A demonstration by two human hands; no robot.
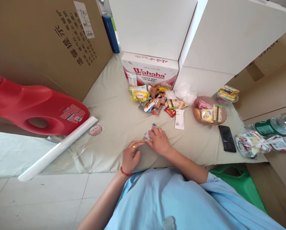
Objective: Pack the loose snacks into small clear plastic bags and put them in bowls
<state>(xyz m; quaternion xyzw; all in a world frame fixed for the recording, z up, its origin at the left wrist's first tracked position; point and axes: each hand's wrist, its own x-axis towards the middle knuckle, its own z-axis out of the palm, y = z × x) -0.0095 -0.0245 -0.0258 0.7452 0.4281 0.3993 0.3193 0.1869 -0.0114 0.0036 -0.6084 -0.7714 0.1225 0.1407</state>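
Observation:
A small shiny blue-and-white packet (pixel 147 136) lies on the beige cloth near the front. My right hand (pixel 159 142) bends over it, fingers closed on its right side and partly hiding it. Beside it my left hand (pixel 131 156) has its index finger stretched to the packet's lower left edge, with the thumb apart and nothing gripped. Behind the hands is a loose pile of wrapped snacks (pixel 154 99), with yellow, brown and red wrappers. A white sachet (pixel 179 119) lies at the pile's front right.
Behind the pile stands a Wahaha carton (pixel 150 70). A pink bowl (pixel 224 118) with snack packets and a phone (pixel 226 138) are at the right, near bottles (pixel 281 125). Left are a red jug (pixel 37 105), a white roll (pixel 59 149) and a large cardboard box (pixel 37 38).

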